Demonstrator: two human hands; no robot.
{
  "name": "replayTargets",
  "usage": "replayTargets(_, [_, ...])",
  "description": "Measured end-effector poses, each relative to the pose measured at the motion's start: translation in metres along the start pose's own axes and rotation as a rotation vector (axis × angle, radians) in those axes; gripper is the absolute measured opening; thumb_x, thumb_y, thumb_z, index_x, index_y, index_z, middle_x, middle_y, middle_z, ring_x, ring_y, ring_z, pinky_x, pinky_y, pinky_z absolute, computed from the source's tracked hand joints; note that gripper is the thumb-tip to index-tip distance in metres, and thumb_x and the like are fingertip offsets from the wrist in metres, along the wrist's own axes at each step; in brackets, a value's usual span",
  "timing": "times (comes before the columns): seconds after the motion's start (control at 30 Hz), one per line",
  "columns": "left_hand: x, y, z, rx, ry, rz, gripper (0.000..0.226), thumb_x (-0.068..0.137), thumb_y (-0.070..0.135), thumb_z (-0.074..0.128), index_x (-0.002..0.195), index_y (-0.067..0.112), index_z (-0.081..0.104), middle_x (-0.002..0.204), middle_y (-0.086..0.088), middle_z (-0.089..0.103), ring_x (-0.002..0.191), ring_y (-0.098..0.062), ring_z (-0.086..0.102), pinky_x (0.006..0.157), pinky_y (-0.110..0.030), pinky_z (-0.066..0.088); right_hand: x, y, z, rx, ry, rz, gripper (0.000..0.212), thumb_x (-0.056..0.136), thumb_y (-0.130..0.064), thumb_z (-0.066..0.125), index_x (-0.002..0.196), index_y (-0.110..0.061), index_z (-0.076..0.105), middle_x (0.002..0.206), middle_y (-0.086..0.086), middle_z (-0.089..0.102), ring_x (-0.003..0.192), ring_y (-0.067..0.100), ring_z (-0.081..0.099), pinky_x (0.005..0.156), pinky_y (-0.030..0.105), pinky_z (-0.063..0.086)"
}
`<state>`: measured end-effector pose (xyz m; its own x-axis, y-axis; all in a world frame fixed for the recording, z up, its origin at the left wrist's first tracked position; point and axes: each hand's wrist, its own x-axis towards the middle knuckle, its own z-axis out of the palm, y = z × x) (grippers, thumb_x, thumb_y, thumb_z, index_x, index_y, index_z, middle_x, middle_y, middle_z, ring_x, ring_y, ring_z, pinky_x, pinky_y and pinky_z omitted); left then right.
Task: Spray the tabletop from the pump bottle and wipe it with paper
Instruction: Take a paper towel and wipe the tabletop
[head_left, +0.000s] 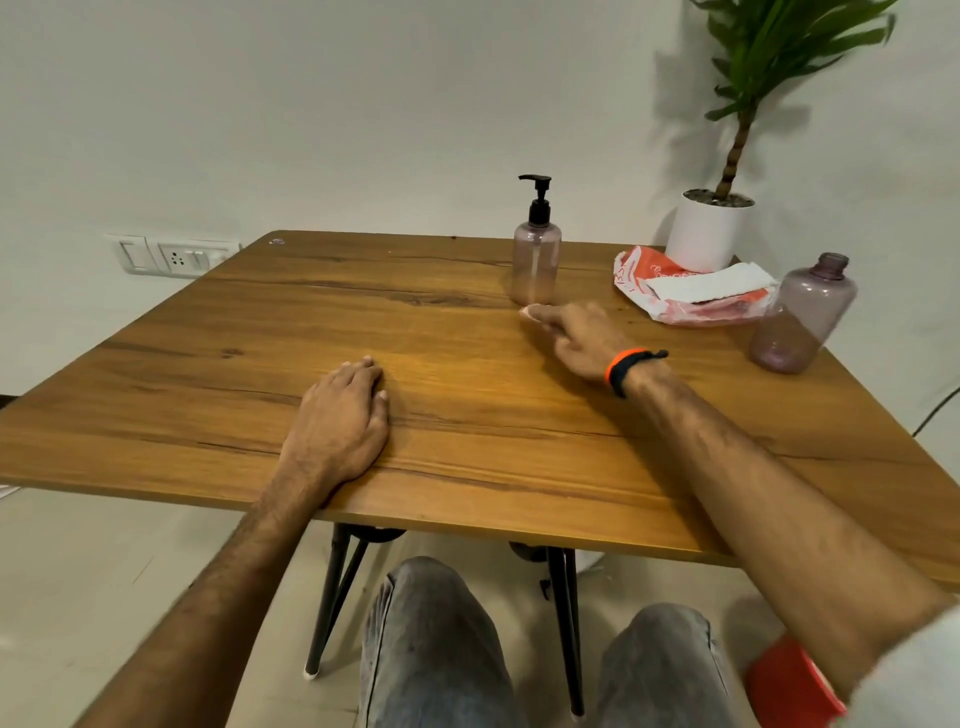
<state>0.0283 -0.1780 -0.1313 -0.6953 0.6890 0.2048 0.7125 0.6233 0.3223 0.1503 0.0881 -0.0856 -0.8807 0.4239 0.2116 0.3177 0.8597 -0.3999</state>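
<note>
Right hand (582, 340) reaches out, fingers extended and holding nothing, just short of the pump bottle (536, 260) standing at the tabletop's (467, 415) far side (looks nearly empty, so light, tippy); grip its smooth body. Left hand (343, 415) rests flat.

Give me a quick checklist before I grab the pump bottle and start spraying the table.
1. Pump bottle upright with its pump head on: ok.
2. Right hand free and close to it: ok, holds nothing.
3. Left hand out of the way: not ok, resting flat on the tabletop.
4. Paper ready: ok, lying on the red and white packet.
5. Liquid in the pump bottle: cannot tell.
6. Second bottle capped: not ok, its neck is open.
</note>
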Motion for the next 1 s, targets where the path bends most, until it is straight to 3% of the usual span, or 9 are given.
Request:
replayTargets(0.07, [0.001, 0.000, 0.000, -0.005, -0.004, 0.000, 0.048, 0.101, 0.031, 0.037, 0.144, 0.011, 0.041, 0.155, -0.006, 0.036, 0.144, -0.023, 0.031, 0.118, -0.044, 0.023, 0.007, 0.024, -0.007, -0.134, -0.044, 0.119, 0.043, 0.092, 0.000, 0.041, 0.129, -0.013, 0.059, 0.121, 0.017, 0.065, 0.095, 0.027, 0.059, 0.083, 0.031, 0.047])
replayTargets(0.17, [0.001, -0.001, 0.001, -0.005, -0.009, 0.004, 0.047, 0.101, 0.032, 0.037, 0.143, 0.012, 0.042, 0.155, -0.006, 0.036, 0.143, -0.023, 0.032, 0.118, -0.044, 0.023, 0.003, 0.028, -0.005, -0.203, -0.122, 0.137, 0.036, 0.091, 0.000, 0.040, 0.120, -0.009, 0.059, 0.120, 0.019, 0.063, 0.104, 0.035, 0.059, 0.092, 0.046, 0.050])
replayTargets(0.37, [0.004, -0.003, 0.003, -0.003, -0.005, 0.006, 0.048, 0.100, 0.033, 0.038, 0.142, 0.012, 0.043, 0.154, -0.007, 0.038, 0.142, -0.024, 0.034, 0.118, -0.045, 0.025, -0.046, -0.032, 0.023, -0.224, -0.255, -0.262, 0.058, 0.085, 0.002, 0.042, 0.141, -0.015, 0.044, 0.147, 0.010, 0.047, 0.125, 0.032, 0.050, 0.108, 0.044, 0.036])
replayTargets(0.47, [0.004, -0.002, 0.003, -0.006, -0.007, 0.006, 0.048, 0.100, 0.033, 0.038, 0.143, 0.012, 0.042, 0.154, -0.007, 0.038, 0.143, -0.025, 0.033, 0.118, -0.046, 0.025, -0.065, -0.056, 0.035, -0.072, -0.298, -0.403, 0.053, 0.094, -0.002, 0.040, 0.144, -0.019, 0.043, 0.150, 0.003, 0.045, 0.131, 0.024, 0.048, 0.116, 0.037, 0.030])
replayTargets(0.57, [0.004, -0.002, 0.003, -0.006, -0.004, 0.006, 0.048, 0.100, 0.033, 0.038, 0.143, 0.012, 0.042, 0.154, -0.007, 0.037, 0.143, -0.025, 0.033, 0.117, -0.046, 0.025, -0.062, -0.054, 0.025, 0.154, -0.295, -0.322, 0.043, 0.101, -0.011, 0.041, 0.142, -0.022, 0.047, 0.148, -0.002, 0.047, 0.137, 0.014, 0.042, 0.111, 0.019, 0.027])
replayTargets(0.63, [0.004, -0.003, 0.003, -0.007, -0.002, 0.010, 0.048, 0.100, 0.033, 0.037, 0.144, 0.012, 0.041, 0.155, -0.006, 0.037, 0.143, -0.024, 0.033, 0.118, -0.045, 0.025, -0.049, -0.037, 0.011, 0.196, -0.163, -0.227, 0.041, 0.101, -0.011, 0.043, 0.139, -0.022, 0.051, 0.144, -0.003, 0.050, 0.135, 0.012, 0.044, 0.107, 0.015, 0.028])
replayTargets(0.73, [0.004, -0.004, 0.003, -0.006, -0.004, 0.015, 0.048, 0.101, 0.033, 0.038, 0.143, 0.012, 0.042, 0.154, -0.006, 0.037, 0.143, -0.024, 0.033, 0.118, -0.045, 0.025, -0.026, 0.006, -0.008, 0.053, -0.025, -0.038, 0.043, 0.099, -0.007, 0.043, 0.139, -0.019, 0.052, 0.141, 0.006, 0.054, 0.131, 0.023, 0.050, 0.108, 0.026, 0.034])
replayTargets(0.83, [0.005, -0.003, 0.004, 0.008, 0.011, 0.016, 0.047, 0.100, 0.033, 0.038, 0.142, 0.012, 0.043, 0.154, -0.006, 0.038, 0.141, -0.024, 0.036, 0.116, -0.045, 0.027, -0.010, 0.044, -0.019, -0.103, -0.061, 0.152, 0.040, 0.096, -0.003, 0.039, 0.132, -0.011, 0.056, 0.136, 0.018, 0.057, 0.121, 0.035, 0.054, 0.105, 0.043, 0.043])
replayTargets(1.0, [0.005, -0.003, 0.006, 0.008, 0.009, 0.025, 0.046, 0.100, 0.032, 0.038, 0.142, 0.011, 0.044, 0.153, -0.007, 0.039, 0.140, -0.025, 0.036, 0.115, -0.045, 0.027, -0.010, 0.047, -0.018, -0.193, -0.152, 0.133, 0.041, 0.093, -0.003, 0.039, 0.128, -0.015, 0.056, 0.128, 0.016, 0.060, 0.114, 0.033, 0.055, 0.098, 0.045, 0.047])
